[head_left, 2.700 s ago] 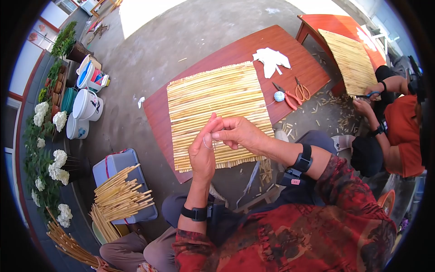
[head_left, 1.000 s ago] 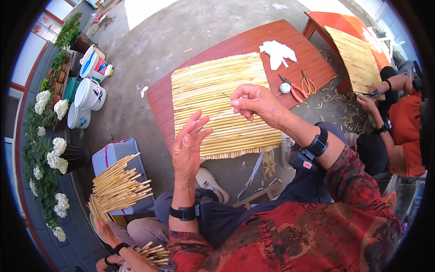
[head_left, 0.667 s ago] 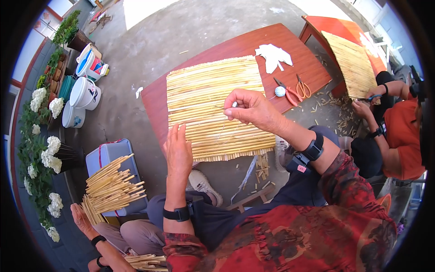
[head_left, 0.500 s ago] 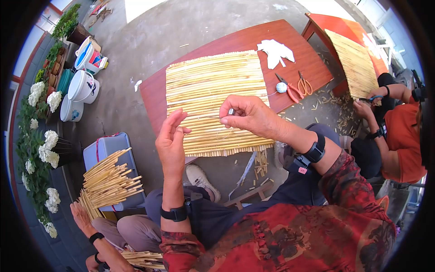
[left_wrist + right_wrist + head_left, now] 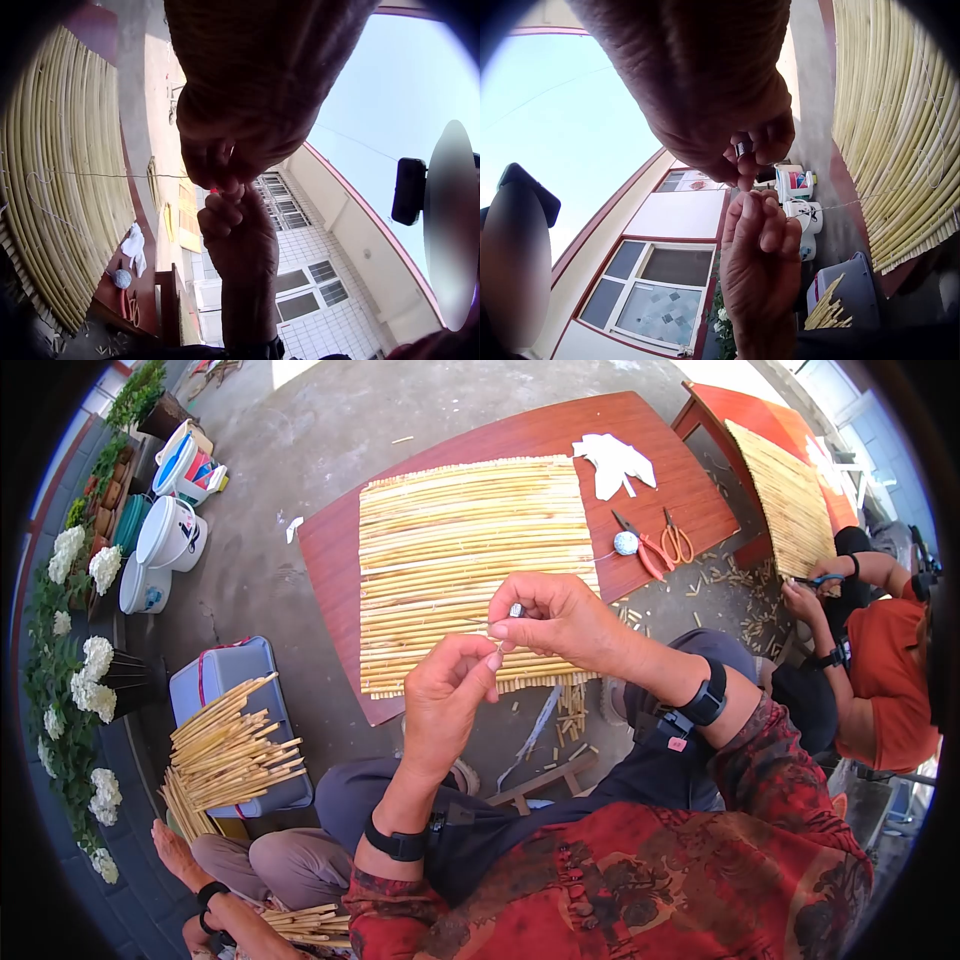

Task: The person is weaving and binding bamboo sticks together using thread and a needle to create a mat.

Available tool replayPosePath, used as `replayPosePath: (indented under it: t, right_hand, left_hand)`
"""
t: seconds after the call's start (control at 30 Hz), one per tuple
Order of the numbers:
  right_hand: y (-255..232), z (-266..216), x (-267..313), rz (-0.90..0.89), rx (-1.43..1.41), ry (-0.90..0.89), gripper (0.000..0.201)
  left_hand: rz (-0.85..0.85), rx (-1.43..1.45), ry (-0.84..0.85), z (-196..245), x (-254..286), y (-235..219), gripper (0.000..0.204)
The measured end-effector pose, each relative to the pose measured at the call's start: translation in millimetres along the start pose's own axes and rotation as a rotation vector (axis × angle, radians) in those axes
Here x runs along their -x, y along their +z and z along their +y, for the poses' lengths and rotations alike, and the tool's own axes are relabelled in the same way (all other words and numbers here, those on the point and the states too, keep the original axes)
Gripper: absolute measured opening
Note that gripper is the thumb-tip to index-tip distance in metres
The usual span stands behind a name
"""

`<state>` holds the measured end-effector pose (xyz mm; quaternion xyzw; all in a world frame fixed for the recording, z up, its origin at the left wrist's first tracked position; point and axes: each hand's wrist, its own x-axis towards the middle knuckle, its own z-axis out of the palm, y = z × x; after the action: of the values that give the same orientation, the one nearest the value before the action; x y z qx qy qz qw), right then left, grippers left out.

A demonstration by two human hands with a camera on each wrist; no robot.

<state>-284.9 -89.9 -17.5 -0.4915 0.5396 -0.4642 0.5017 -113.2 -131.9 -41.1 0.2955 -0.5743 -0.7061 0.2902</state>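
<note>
My right hand (image 5: 565, 622), a metal thimble (image 5: 516, 610) on one finger, pinches a thin needle (image 5: 478, 622) above the lower part of the reed mat (image 5: 470, 550). Just below and left of it, my left hand (image 5: 447, 695) pinches thread, thumb against forefinger, the fingertips of both hands close together. In the left wrist view a thread (image 5: 112, 175) runs from the mat up to the hands. Thread also lies loosely looped on the mat in both wrist views. The mat rests on the red-brown table (image 5: 330, 590).
Pliers (image 5: 652, 555), scissors (image 5: 677, 540), a thread ball (image 5: 626, 543) and white cloth (image 5: 613, 463) lie at the table's right. Cut reeds (image 5: 235, 750) rest on a grey-blue box (image 5: 285, 790). Buckets (image 5: 170, 532) stand left. Another person (image 5: 885, 660) works at a mat on the right.
My left hand has moved right and down from an open pose, and its thumb and forefinger now pinch thread beside the right hand. The right hand still holds the needle.
</note>
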Motion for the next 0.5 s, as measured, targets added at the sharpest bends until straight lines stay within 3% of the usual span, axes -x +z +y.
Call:
replayPosePath:
  t: [0.03, 0.13, 0.2, 0.33, 0.4, 0.47, 0.5]
  right_hand:
    - [-2, -2, -1, 0.005, -0.146, 0.086, 0.009]
    - [-6, 1, -4, 0.136, -0.358, 0.010, 0.011]
    - [-4, 5, -3, 0.113, -0.370, 0.014, 0.014]
    - [21, 12, 11, -0.002, -0.463, 0.073, 0.015]
    - [29, 10, 18, -0.115, -0.387, -0.016, 0.015]
    - [33, -3, 26, -0.124, -0.500, 0.029, 0.014]
    - [30, -11, 31, -0.197, -0.568, 0.115, 0.016]
  left_hand:
    - [0.000, 0.001, 0.002, 1, 1, -1, 0.005]
    - [-0.009, 0.065, 0.054, 4, 3, -1, 0.006]
    - [-0.046, 0.097, 0.187, 6, 5, -1, 0.008]
    - [-0.056, 0.125, 0.308, 20, 15, 6, 0.009]
    - [-0.090, 0.121, 0.406, 29, 22, 8, 0.013]
    - [-0.087, 0.027, 0.438, 42, 32, 6, 0.014]
    - [-0.174, 0.068, 0.553, 49, 36, 7, 0.015]
